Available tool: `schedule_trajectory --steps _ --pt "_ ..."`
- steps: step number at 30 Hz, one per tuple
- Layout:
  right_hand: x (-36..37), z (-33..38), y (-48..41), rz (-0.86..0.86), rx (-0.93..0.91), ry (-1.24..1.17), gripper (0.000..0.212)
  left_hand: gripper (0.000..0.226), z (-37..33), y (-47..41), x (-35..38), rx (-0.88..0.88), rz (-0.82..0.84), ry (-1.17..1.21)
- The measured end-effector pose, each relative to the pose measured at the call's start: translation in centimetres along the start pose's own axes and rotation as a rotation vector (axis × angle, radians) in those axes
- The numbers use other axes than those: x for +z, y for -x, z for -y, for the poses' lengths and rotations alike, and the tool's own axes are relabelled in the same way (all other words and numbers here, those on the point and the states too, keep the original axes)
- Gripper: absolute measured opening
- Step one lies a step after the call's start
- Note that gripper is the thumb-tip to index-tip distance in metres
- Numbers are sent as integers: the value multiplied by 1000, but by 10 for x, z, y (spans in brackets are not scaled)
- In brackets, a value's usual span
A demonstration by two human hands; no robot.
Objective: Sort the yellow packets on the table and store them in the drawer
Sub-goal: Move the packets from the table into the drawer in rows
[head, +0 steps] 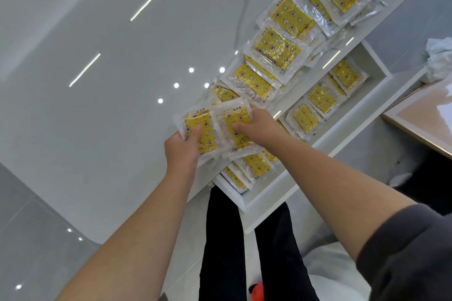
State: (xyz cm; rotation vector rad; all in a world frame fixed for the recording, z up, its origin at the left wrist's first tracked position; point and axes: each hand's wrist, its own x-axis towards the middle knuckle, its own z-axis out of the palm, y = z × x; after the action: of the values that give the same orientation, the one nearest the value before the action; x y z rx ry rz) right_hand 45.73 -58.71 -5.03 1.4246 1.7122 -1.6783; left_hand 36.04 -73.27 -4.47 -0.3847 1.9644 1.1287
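Note:
Several yellow packets in clear wrap lie in a row along the right edge of the glossy white table, the nearest pile just beyond my hands. My left hand is shut on a yellow packet, thumb on top. My right hand is shut on a second yellow packet right beside the first. Both are held over the table's edge. Below that edge the white drawer stands open with several packets lying inside it.
A crumpled white bag sits at the far right. A wooden-edged tabletop stands to the right of the drawer. My legs in black trousers stand on the grey floor below the drawer. A red object lies by my feet.

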Motion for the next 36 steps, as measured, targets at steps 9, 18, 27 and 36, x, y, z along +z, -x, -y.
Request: schedule_trajectory --steps 9,18,27,36 --pt "-64 -38 26 352 227 -534 21 23 -5 19 -19 -220 376 348" --pt "-179 -100 12 148 362 -337 31 30 41 55 89 -378 510 355" --pt "-276 -132 -77 -138 175 -64 16 22 96 29 259 -421 321 603" --pt "-314 -152 -156 -134 87 303 61 32 100 -31 351 -361 201 507"
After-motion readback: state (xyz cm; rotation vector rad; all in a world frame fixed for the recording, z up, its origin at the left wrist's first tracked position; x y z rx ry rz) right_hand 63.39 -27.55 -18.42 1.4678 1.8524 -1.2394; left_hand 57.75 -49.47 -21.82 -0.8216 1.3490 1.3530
